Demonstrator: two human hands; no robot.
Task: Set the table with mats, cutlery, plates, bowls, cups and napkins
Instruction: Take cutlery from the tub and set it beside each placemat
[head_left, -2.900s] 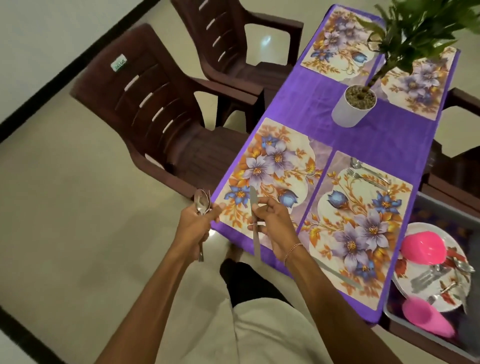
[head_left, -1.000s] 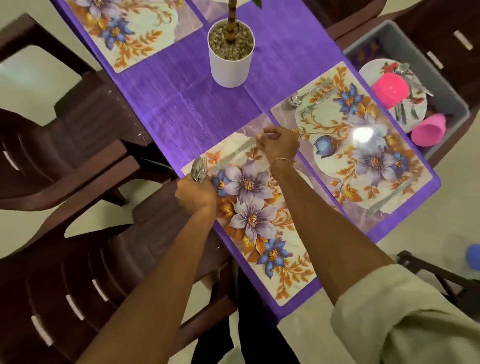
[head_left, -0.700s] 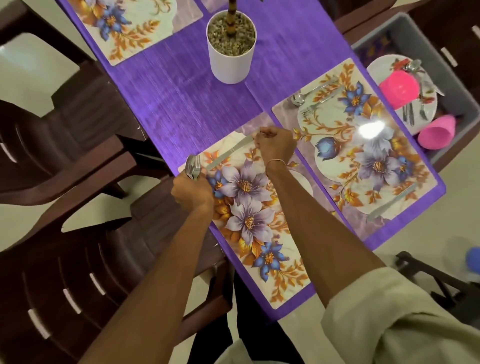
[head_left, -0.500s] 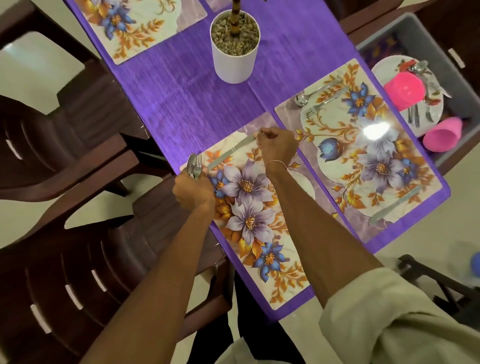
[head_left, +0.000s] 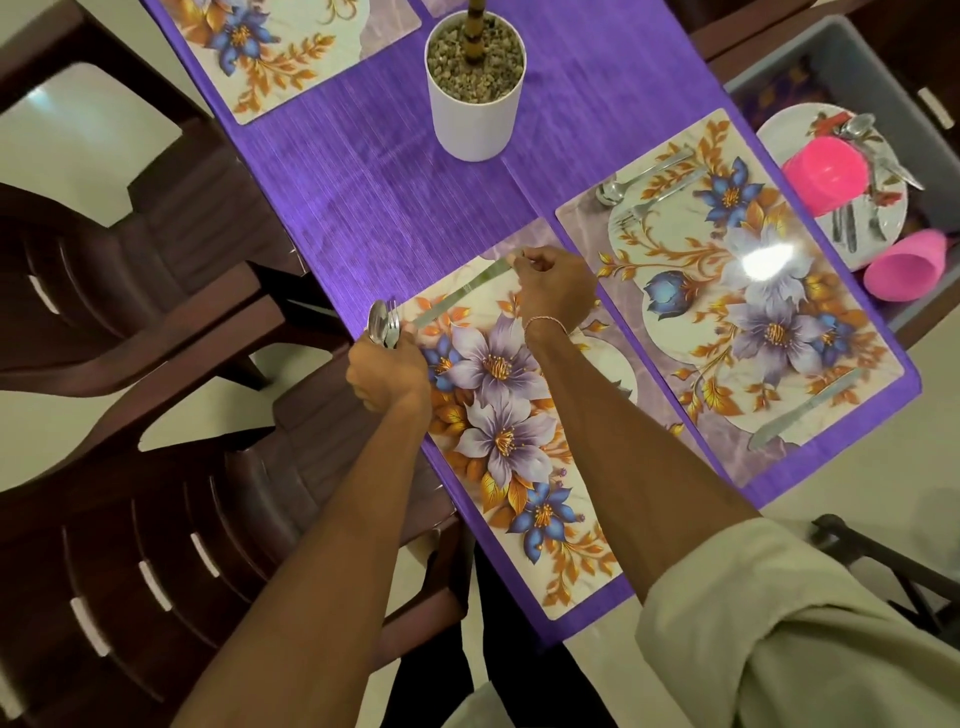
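Left hand (head_left: 387, 371): closed in a fist, knuckles up, gripping the handles of a spoon and fork (head_left: 383, 327).
Right hand (head_left: 556, 288): fingers curled, pinching the handle end of a knife (head_left: 457, 299).
Right wrist: thin bracelet (head_left: 545, 323) around it.
Arms: 2 bare forearms stretched forward, the right reaching farther.
Right sleeve (head_left: 779, 623): pale, bunched at the elbow.

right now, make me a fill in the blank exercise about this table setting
1. The right hand pinches the end of a ____ at the far end of the near floral mat.
2. The left hand grips a spoon and a ____ together.
3. The pink bowl rests on a plate inside the ____ bin.
4. The white pot stands on the ____ tablecloth.

Missing words: knife; fork; grey; purple.
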